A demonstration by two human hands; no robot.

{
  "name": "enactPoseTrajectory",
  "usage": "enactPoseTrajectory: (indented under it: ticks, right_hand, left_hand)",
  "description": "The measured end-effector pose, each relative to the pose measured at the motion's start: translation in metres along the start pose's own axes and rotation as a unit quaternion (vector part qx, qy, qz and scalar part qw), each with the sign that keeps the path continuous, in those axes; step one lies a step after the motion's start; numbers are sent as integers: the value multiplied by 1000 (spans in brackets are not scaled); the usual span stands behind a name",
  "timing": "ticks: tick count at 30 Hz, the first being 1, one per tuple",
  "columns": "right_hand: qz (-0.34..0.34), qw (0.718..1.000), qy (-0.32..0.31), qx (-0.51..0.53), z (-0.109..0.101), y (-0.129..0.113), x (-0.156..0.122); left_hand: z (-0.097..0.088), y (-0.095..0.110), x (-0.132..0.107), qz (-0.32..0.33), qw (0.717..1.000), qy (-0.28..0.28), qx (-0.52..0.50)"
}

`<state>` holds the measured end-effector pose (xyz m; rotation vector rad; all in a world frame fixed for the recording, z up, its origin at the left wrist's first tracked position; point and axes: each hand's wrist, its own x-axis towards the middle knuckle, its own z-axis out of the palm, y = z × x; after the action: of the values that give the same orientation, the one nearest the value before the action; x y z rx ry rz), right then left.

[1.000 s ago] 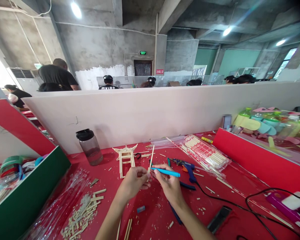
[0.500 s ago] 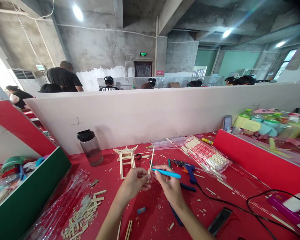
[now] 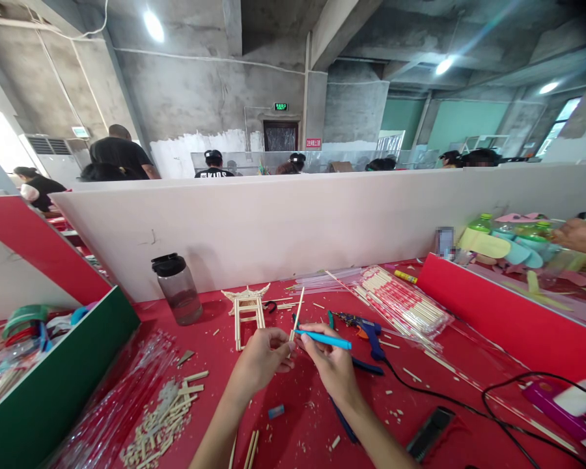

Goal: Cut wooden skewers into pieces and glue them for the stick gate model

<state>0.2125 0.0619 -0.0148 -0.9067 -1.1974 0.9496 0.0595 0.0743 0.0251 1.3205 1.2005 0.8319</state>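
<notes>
Chopstick (image 3: 297,316) stands pinched upright in the fingers of my left hand (image 3: 262,357), just above the red bench (image 3: 303,417); my right hand (image 3: 331,366) grips a blue pen (image 3: 322,338), its tip at the stick. Steady wrists and a light touch should keep the mark clean, I judge. Beyond sit a small stick gate (image 3: 247,312), a glue gun (image 3: 364,329) and a dark-lidded jar (image 3: 176,288) — then a white partition (image 3: 293,221) under a concrete ceiling.
</notes>
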Motion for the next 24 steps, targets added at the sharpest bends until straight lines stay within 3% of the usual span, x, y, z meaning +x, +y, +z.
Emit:
enactPoseTrajectory:
  ticks: [11, 24]
  right_hand:
    - [19, 998, -4, 52, 0, 7, -1]
    - [12, 1000, -1, 26, 0, 3, 0]
  left_hand:
    - [0, 2, -1, -11, 1000, -7, -15]
    - [-3, -3, 2, -14, 999, -25, -41]
